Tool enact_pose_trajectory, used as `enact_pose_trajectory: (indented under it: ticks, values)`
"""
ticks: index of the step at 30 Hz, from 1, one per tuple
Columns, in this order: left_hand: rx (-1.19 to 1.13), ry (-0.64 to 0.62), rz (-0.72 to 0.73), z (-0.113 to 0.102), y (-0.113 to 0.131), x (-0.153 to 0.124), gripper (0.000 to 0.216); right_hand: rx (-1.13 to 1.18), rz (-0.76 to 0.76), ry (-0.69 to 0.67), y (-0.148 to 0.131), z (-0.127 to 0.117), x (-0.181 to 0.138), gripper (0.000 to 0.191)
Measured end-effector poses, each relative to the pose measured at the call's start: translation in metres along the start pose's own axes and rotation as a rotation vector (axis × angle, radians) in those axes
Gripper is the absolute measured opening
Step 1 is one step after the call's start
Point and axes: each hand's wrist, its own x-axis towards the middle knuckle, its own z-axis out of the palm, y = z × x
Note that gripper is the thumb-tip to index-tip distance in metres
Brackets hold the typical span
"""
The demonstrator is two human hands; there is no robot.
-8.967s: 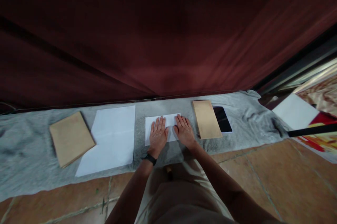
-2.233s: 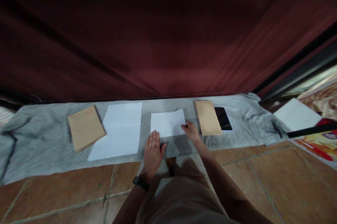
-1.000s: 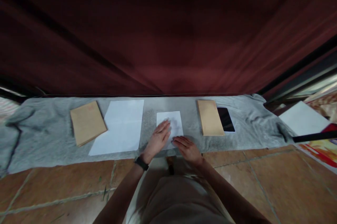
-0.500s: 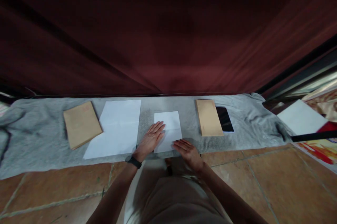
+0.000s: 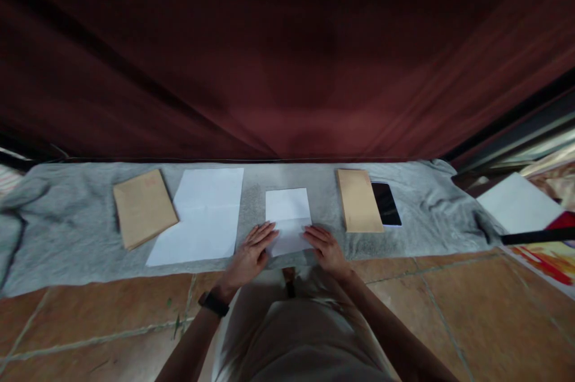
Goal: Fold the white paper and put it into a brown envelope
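A small white sheet of paper (image 5: 288,205) lies in front of me on the grey cloth, with a crease running across its middle. The half nearer to me looks a little darker. My left hand (image 5: 252,253), a dark watch on its wrist, rests its outstretched fingers on the sheet's left edge, just below the crease. On the opposite edge, my right hand (image 5: 327,250) lies with its fingers extended over the paper. Both thumbs are hard to make out, and I cannot tell whether either pinches the sheet from below.
Grey cloth (image 5: 85,220) covers the long narrow surface. To the left are a larger white sheet (image 5: 204,214) and brown envelopes (image 5: 144,208). A brown envelope (image 5: 360,199) overlaps a dark-screened tablet (image 5: 386,203) at right. A dark red drape (image 5: 287,70) hangs behind.
My left hand has slid from the middle of the small sheet back toward me, to its left edge. My right hand has moved slightly up along the right edge.
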Motion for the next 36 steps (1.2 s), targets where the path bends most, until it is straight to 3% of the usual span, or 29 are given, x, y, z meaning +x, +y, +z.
enact_pose_trajectory:
  ticks: [5, 11, 14, 21, 25, 29, 32, 36]
  values:
    - [-0.116, 0.018, 0.004, -0.008, 0.003, -0.002, 0.067, 0.074, -0.025, -0.015, 0.0, -0.011, -0.001, 0.053]
    - [-0.175, 0.116, 0.002, 0.002, -0.002, -0.009, 0.031, 0.124, -0.017, -0.053, -0.006, -0.018, -0.009, 0.036]
    - [-0.215, 0.215, -0.098, 0.009, -0.001, -0.006, 0.03, 0.127, 0.036, -0.038, -0.006, -0.016, -0.005, 0.03]
    - [-0.317, 0.342, -0.399, 0.01, 0.005, 0.016, 0.041, 0.135, 0.328, 0.06, -0.001, -0.013, 0.022, 0.023]
    - [-0.354, 0.318, -0.526, 0.005, 0.01, 0.031, 0.04, 0.204, 0.431, 0.103, -0.001, -0.011, 0.033, 0.023]
    - [-0.398, 0.262, -0.574, 0.002, 0.012, 0.041, 0.032, 0.286, 0.533, 0.086, -0.003, -0.01, 0.036, 0.036]
    - [-0.359, 0.223, -0.625, 0.001, 0.012, 0.044, 0.027, 0.235, 0.574, 0.055, -0.002, -0.01, 0.036, 0.041]
    - [-0.258, 0.195, -0.702, -0.001, 0.016, 0.051, 0.026, 0.058, 0.641, 0.014, -0.003, -0.008, 0.04, 0.032]
